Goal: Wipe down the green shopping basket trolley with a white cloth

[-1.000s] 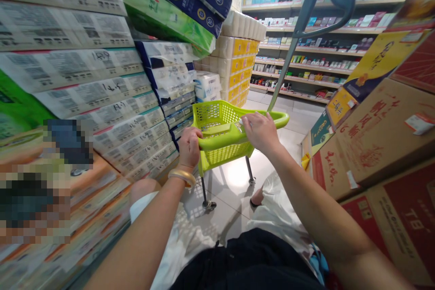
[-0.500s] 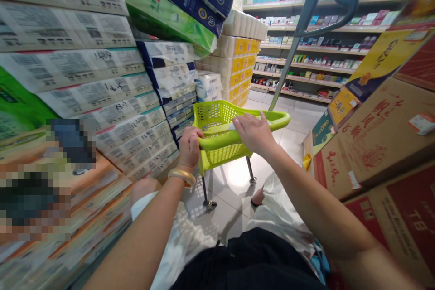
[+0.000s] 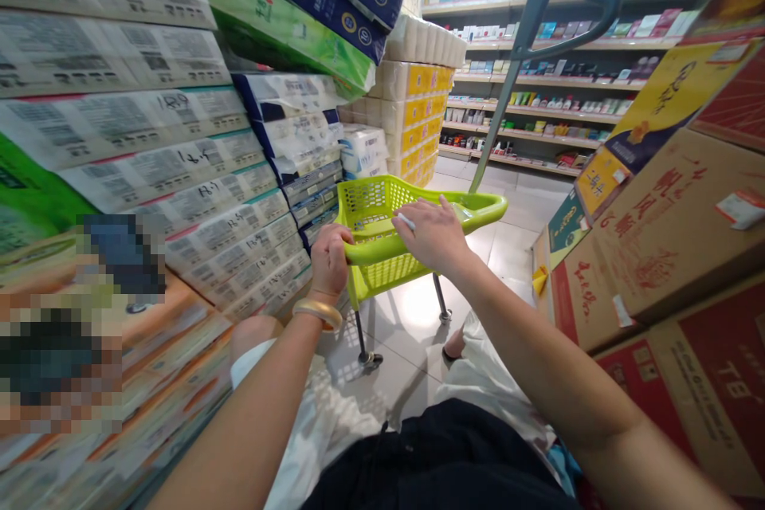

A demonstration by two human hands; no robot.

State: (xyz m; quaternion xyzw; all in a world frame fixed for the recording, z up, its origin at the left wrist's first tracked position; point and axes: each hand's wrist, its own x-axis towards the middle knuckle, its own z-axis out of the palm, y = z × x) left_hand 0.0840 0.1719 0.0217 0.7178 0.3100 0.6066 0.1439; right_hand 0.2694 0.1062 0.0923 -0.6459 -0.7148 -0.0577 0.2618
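A lime green shopping basket (image 3: 370, 207) on small wheels stands in the aisle in front of me. My left hand (image 3: 328, 259) is closed round its near rim at the left corner; a gold bangle sits on that wrist. My right hand (image 3: 433, 233) rests on the same rim further right, fingers curled over a small white thing I cannot make out. The basket's long grey pull handle (image 3: 541, 12) rises up and to the right.
Stacked packs of tissue and toilet paper (image 3: 179, 151) wall the left side. Cardboard boxes (image 3: 663, 239) are piled on the right. Shelves of goods (image 3: 538, 88) cross the far end of the tiled aisle (image 3: 412, 319).
My right hand has slid to the left along the basket rim, closer to my left hand. The left hand has kept its grip.
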